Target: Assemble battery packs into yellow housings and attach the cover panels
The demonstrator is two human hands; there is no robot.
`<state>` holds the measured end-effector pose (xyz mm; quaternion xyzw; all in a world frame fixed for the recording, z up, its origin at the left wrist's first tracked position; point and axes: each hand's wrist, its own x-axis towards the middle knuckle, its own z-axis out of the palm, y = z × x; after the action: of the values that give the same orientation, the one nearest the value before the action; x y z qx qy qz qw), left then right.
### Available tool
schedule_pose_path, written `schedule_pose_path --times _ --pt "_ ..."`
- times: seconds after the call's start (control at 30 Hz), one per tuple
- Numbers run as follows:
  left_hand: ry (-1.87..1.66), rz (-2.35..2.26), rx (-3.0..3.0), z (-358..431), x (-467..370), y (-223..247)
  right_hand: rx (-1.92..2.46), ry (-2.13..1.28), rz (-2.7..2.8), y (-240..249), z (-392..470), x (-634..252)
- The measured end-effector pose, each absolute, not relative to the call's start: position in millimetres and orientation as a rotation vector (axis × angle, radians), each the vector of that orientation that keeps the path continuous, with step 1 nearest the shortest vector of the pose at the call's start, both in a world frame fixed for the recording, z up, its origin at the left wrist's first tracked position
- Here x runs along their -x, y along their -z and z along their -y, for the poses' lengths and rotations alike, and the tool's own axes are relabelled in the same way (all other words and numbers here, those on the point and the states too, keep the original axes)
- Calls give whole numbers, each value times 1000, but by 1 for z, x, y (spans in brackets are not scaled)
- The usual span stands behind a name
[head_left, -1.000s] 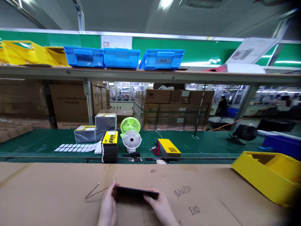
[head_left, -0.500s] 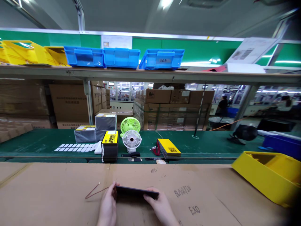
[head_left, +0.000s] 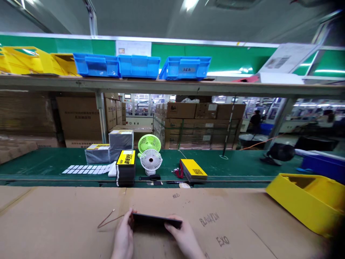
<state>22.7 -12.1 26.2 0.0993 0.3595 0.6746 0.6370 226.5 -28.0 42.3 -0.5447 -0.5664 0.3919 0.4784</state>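
Note:
A thin, flat black panel is held tilted just above the cardboard sheet; its exact kind does not show. My left hand is closed on the panel's left end, and my right hand grips the right end, thumb on the near face. From beside my left hand a thin reddish-brown cable sticks out to the left, bent, with a small light tip. Whether it joins the panel is hidden by my fingers.
A yellow bin stands at right. Behind lie a stack of yellow cards, red cords, a white fan, a green fan, a yellow-topped black stack and white labels. Blue bins line the shelf.

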Motion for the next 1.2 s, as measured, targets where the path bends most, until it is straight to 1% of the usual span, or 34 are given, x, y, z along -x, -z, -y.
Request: schedule_pose_path --times 0.6,0.93,1.2 --pt "-1535 -829 -222 13 -23 -29 1351 -949 1335 -41 28 -226" --pt "-1530 -819 -228 13 -23 -28 1347 -969 1377 -50 31 -226" --pt "-1541 -816 -222 11 -23 -24 1330 -971 1411 -47 29 -227"
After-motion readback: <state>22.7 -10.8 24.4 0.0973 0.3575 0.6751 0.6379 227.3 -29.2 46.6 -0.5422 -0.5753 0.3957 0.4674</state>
